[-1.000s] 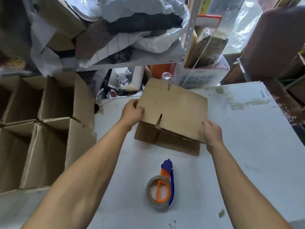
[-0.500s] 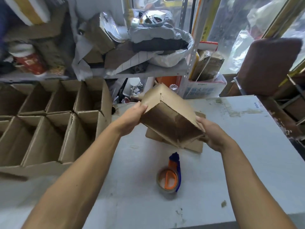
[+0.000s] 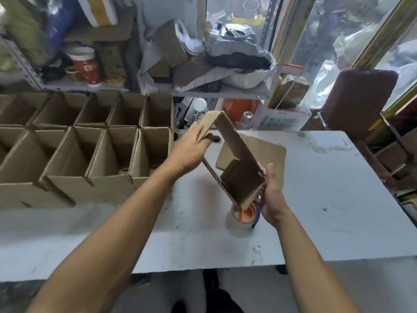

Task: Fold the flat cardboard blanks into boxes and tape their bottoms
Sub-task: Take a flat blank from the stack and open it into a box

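Note:
A brown cardboard blank (image 3: 237,161), opened into a slanted sleeve, hangs in the air above the white table (image 3: 327,199). My left hand (image 3: 191,150) grips its upper far edge, thumb on top and fingers curled underneath. My right hand (image 3: 272,195) holds the lower near corner, thumb up along the edge. More flat blanks (image 3: 273,159) lie on the table behind it. A tape dispenser (image 3: 244,216) with an orange core and blue handle sits on the table just under the sleeve's low corner, partly hidden by my right hand.
Several open folded boxes (image 3: 94,154) stand in rows at the left of the table. A cluttered metal shelf (image 3: 180,86) runs behind them. A dark chair back (image 3: 358,98) stands at the far right corner. My legs show below the table's near edge.
The blank went from lying flat on the stack to being lifted and opened into a sleeve. It now tilts lower and nearer me, over the tape dispenser. The view has risen.

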